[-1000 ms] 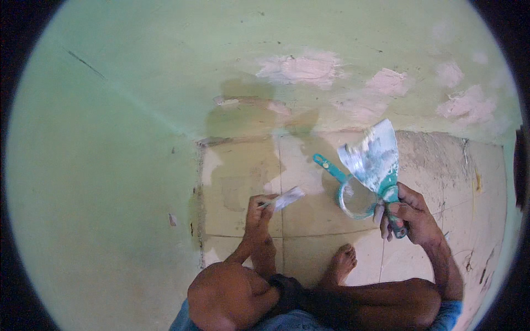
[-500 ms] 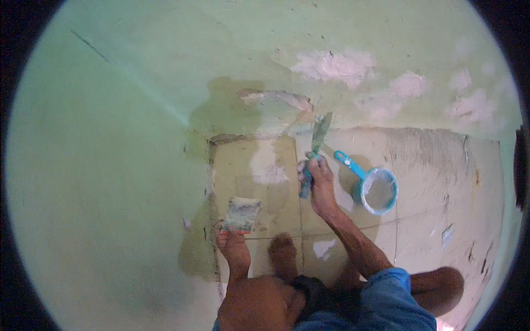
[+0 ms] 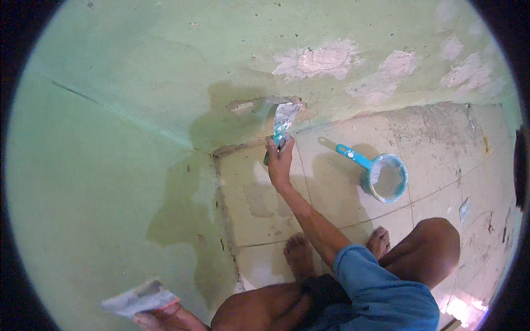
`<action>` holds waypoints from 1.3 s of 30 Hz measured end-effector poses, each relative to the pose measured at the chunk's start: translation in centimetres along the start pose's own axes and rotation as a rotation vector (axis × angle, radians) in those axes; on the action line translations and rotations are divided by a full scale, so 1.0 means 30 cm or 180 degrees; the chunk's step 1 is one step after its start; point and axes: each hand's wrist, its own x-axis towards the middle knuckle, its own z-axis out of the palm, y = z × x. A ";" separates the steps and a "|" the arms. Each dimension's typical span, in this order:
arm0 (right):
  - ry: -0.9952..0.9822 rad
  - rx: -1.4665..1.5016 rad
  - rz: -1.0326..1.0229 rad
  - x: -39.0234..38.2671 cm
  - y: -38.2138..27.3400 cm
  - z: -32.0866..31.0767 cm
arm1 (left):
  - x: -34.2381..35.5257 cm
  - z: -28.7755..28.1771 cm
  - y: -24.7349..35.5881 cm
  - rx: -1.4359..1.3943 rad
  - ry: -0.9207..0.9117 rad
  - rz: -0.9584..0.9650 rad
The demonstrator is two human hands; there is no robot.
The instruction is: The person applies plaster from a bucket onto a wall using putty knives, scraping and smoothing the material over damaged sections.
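Note:
My right hand (image 3: 280, 160) is closed round the teal handle of a putty knife (image 3: 286, 115), its white-smeared blade at a chipped strip (image 3: 243, 107) low on the green wall; whether it touches is hard to tell. At the lower left, my left hand (image 3: 171, 317) grips a flat scraper (image 3: 132, 298) with white paste on it and an orange edge. A blue long-handled plastic pot (image 3: 403, 179), with pale paste inside, sits on the floor to the right of my right hand.
The green wall (image 3: 110, 165) wraps round the tiled floor (image 3: 436, 143) at a corner. Pink-white patches (image 3: 326, 58) mark the wall above. My bare feet (image 3: 380, 243) rest on the tiles. A small pale scrap (image 3: 465, 209) lies at the right.
My right hand has moved forward and left from above the pot, bringing the knife to the chipped wall. My left hand has dropped to the lower left with its scraper.

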 end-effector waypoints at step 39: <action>-0.0948 -0.2499 0.0733 -0.012 0.114 -0.115 | -0.081 0.109 -0.371 0.0681 0.0330 -0.1575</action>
